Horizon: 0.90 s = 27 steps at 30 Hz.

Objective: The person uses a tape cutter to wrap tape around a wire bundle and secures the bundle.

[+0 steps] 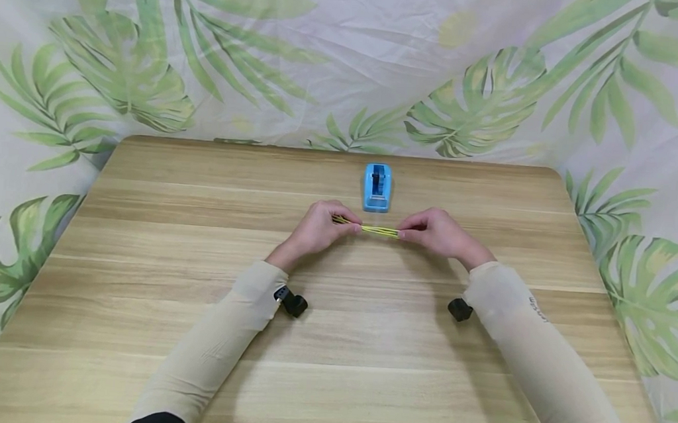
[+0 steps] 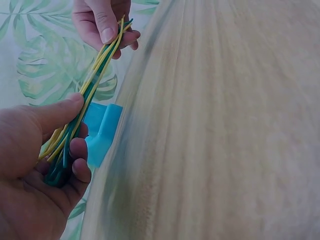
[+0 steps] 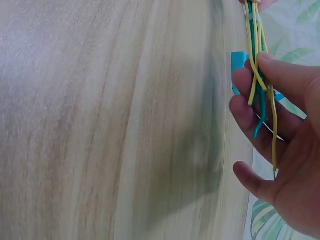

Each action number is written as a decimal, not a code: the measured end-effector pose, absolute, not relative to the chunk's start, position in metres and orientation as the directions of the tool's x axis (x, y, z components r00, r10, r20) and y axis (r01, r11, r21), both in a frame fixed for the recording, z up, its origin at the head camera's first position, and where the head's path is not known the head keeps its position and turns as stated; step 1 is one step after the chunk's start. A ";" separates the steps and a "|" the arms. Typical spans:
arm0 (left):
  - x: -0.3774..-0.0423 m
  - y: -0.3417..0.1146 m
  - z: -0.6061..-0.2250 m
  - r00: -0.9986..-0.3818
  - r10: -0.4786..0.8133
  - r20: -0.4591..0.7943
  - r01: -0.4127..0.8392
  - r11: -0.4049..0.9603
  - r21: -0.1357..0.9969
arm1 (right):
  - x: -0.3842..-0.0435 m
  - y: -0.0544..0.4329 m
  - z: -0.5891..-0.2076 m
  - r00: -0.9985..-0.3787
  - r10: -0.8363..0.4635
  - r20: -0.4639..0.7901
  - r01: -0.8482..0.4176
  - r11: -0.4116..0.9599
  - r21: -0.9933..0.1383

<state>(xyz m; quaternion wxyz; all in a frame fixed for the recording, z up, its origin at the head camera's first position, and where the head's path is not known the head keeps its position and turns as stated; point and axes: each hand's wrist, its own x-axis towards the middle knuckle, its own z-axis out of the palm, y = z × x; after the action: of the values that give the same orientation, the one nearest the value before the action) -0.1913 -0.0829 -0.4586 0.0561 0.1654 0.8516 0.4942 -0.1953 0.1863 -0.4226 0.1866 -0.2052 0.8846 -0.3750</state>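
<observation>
A bundle of thin yellow and green wires (image 1: 380,231) stretches between both hands above the table. My left hand (image 1: 321,227) pinches one end between thumb and fingers; in the left wrist view the bundle (image 2: 95,82) runs from that palm up to the other hand. The right hand (image 1: 437,232) pinches the opposite end, and loose wire ends (image 3: 274,135) hang past its thumb in the right wrist view. A clear band, seemingly tape, wraps the wires near the middle. Just beyond the hands stands a blue tape dispenser (image 1: 377,188).
The wood-grain table (image 1: 355,385) extends under both arms, its far edge behind the dispenser. A white cloth with green leaf prints (image 1: 351,60) hangs behind and at the sides. Small black cameras (image 1: 291,302) are strapped at the wrists over beige sleeves.
</observation>
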 end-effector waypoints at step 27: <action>-0.192 -0.078 -0.454 -0.913 0.401 -0.071 0.168 0.529 0.832 | -0.184 0.191 -0.430 -0.845 -0.515 0.144 -0.492 0.642 -0.588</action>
<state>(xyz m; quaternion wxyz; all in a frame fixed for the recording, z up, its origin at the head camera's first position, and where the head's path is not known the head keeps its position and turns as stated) -0.1925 -0.0780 -0.4541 0.1276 0.1645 0.8651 0.4563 -0.1837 0.1911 -0.4297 0.0181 -0.2777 0.9060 -0.3188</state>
